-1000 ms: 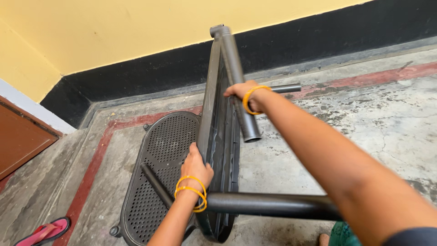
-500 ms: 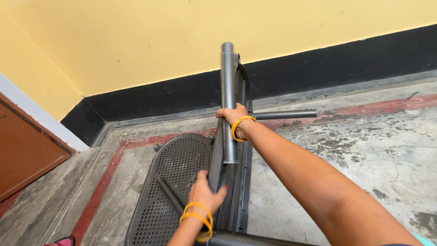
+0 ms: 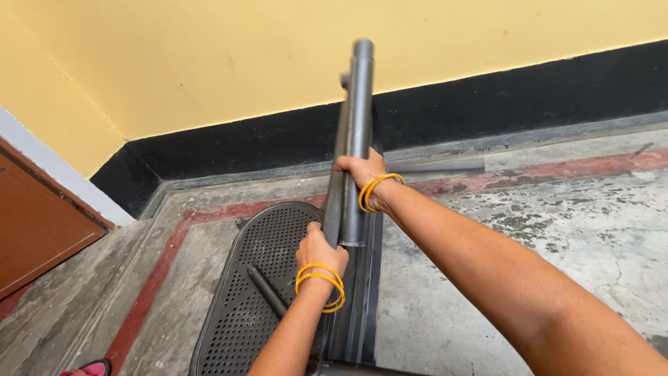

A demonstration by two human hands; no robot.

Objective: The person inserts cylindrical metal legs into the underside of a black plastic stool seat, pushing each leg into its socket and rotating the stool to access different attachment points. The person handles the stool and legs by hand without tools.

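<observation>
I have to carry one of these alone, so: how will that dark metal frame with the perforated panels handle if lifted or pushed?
The metal frame is probably stiff and heavy: thick tube and steel-like panels, held by both the left hand and right hand. Standing on edge, it may tip sideways. The perforated panel lying flat probably slides rather than rolls.

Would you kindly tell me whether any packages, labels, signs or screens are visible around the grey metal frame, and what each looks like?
None are in view: no package, label, sign or screen.
What shows instead is the dark grey metal tube frame held by the left hand and the right hand, a perforated dark metal panel lying on the worn concrete floor, and a plain yellow wall with black base band.
</observation>
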